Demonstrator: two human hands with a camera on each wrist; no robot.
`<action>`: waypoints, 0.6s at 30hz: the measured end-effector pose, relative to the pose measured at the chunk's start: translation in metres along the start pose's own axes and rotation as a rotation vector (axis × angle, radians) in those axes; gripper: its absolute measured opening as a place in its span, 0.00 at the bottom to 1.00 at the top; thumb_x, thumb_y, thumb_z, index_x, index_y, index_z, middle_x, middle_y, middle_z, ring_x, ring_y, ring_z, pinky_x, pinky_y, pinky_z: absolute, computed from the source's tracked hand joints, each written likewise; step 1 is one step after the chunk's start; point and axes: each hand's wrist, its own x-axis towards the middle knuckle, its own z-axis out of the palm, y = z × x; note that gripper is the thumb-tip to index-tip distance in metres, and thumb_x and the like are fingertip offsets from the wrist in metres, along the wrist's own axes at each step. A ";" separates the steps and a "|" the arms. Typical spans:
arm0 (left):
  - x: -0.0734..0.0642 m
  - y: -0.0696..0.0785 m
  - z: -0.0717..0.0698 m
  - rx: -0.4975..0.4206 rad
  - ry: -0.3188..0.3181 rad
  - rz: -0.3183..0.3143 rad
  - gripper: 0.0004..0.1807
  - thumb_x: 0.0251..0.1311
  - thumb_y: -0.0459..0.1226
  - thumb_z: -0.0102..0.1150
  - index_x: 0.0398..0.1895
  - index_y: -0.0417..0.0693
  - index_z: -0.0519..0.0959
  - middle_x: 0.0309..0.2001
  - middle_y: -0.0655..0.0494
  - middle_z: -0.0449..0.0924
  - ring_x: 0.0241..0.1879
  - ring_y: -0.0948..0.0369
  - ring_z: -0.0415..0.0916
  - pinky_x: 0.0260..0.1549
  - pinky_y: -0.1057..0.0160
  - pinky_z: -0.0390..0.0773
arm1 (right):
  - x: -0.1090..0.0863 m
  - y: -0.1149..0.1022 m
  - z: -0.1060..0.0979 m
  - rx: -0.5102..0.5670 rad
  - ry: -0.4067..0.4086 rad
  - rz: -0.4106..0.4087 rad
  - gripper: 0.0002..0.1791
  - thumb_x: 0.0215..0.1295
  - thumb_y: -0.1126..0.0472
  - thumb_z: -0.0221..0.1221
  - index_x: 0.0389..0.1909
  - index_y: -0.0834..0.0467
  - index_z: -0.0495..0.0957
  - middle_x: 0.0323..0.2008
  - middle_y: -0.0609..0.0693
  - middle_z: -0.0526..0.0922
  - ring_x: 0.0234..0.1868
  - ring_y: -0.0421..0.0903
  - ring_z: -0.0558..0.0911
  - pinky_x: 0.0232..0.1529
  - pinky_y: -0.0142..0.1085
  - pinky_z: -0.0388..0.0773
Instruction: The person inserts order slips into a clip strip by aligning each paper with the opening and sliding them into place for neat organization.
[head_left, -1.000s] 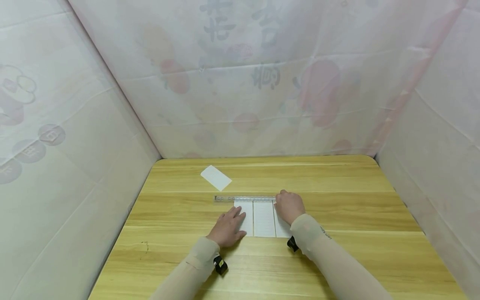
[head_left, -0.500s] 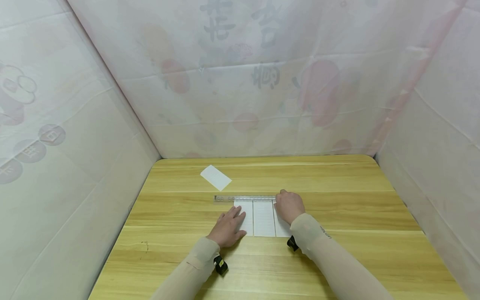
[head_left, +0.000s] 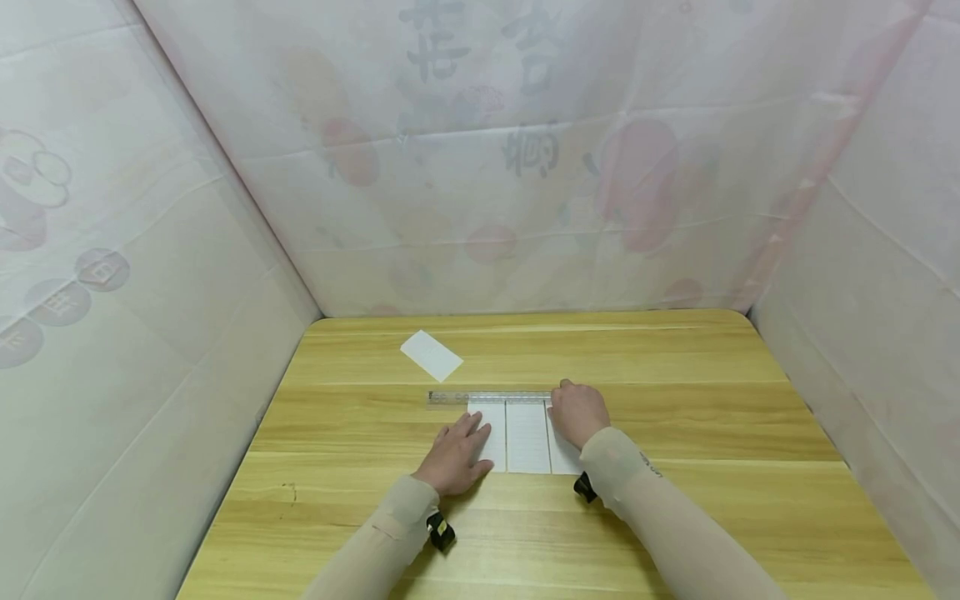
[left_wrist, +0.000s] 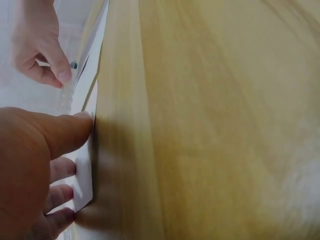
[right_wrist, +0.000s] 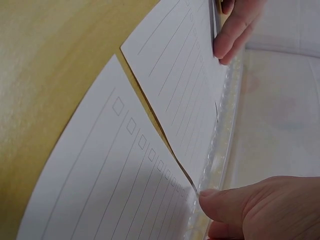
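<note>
Three lined white paper sheets lie side by side in a row with narrow gaps: a left sheet (head_left: 491, 433), a middle sheet (head_left: 527, 437) and a right sheet (head_left: 562, 450). Along their far edges runs a clear ruler (head_left: 487, 397), its left end reaching past the left sheet. My left hand (head_left: 455, 454) rests with spread fingers on the left sheet; the left wrist view has its thumb (left_wrist: 65, 132) at the paper's near edge. With thumb and curled fingers, my right hand (head_left: 580, 412) pinches the ruler near its right end, partly covering the right sheet. Small checkboxes (right_wrist: 141, 141) line that sheet.
A fourth white sheet (head_left: 432, 356) lies askew behind the ruler, to the left. The wooden table (head_left: 675, 375) is enclosed by pale printed cloth walls (head_left: 480, 208) at the back and both sides. Each wrist carries a small black camera (head_left: 441, 532).
</note>
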 end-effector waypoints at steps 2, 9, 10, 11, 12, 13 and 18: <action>0.000 0.000 -0.001 -0.002 0.005 0.002 0.34 0.66 0.53 0.53 0.72 0.48 0.62 0.74 0.49 0.52 0.73 0.51 0.46 0.66 0.42 0.53 | 0.000 0.000 0.000 0.002 -0.002 0.001 0.14 0.60 0.53 0.64 0.32 0.62 0.84 0.27 0.52 0.78 0.20 0.44 0.75 0.22 0.38 0.78; 0.002 -0.001 -0.003 -0.034 0.021 -0.004 0.35 0.67 0.53 0.52 0.72 0.45 0.61 0.73 0.46 0.52 0.72 0.50 0.49 0.66 0.44 0.55 | 0.000 0.000 -0.001 0.010 0.000 0.006 0.13 0.60 0.54 0.64 0.31 0.62 0.84 0.27 0.52 0.78 0.19 0.44 0.74 0.21 0.38 0.77; 0.003 -0.003 -0.004 -0.049 0.032 -0.006 0.35 0.66 0.52 0.52 0.71 0.45 0.62 0.73 0.45 0.53 0.72 0.49 0.50 0.65 0.45 0.56 | 0.000 0.000 -0.001 0.012 -0.002 0.009 0.13 0.60 0.54 0.64 0.31 0.62 0.84 0.27 0.52 0.78 0.19 0.44 0.74 0.21 0.38 0.77; 0.005 -0.004 -0.006 -0.064 0.043 -0.011 0.35 0.66 0.52 0.53 0.71 0.45 0.62 0.73 0.45 0.54 0.71 0.49 0.51 0.66 0.47 0.56 | 0.000 0.000 -0.001 0.016 -0.005 0.010 0.13 0.60 0.54 0.64 0.31 0.62 0.84 0.27 0.52 0.78 0.19 0.44 0.74 0.21 0.38 0.77; 0.006 -0.007 -0.008 -0.074 0.058 -0.012 0.34 0.66 0.51 0.53 0.71 0.44 0.62 0.72 0.44 0.54 0.71 0.48 0.52 0.65 0.48 0.57 | 0.000 0.000 0.000 0.018 -0.007 0.011 0.13 0.60 0.54 0.64 0.32 0.62 0.84 0.27 0.52 0.78 0.19 0.43 0.74 0.22 0.38 0.78; 0.009 -0.010 -0.010 -0.079 0.072 -0.016 0.34 0.67 0.51 0.53 0.71 0.44 0.62 0.72 0.44 0.55 0.70 0.48 0.54 0.65 0.49 0.58 | 0.001 0.000 0.000 0.018 -0.007 0.011 0.13 0.60 0.54 0.64 0.32 0.61 0.84 0.27 0.52 0.78 0.20 0.43 0.75 0.22 0.39 0.78; 0.020 -0.026 -0.032 -0.115 0.116 -0.044 0.32 0.68 0.49 0.51 0.70 0.42 0.62 0.69 0.41 0.59 0.67 0.44 0.59 0.63 0.47 0.61 | 0.001 0.000 0.001 0.011 0.000 0.008 0.13 0.60 0.53 0.64 0.31 0.61 0.84 0.27 0.52 0.78 0.19 0.43 0.74 0.22 0.38 0.78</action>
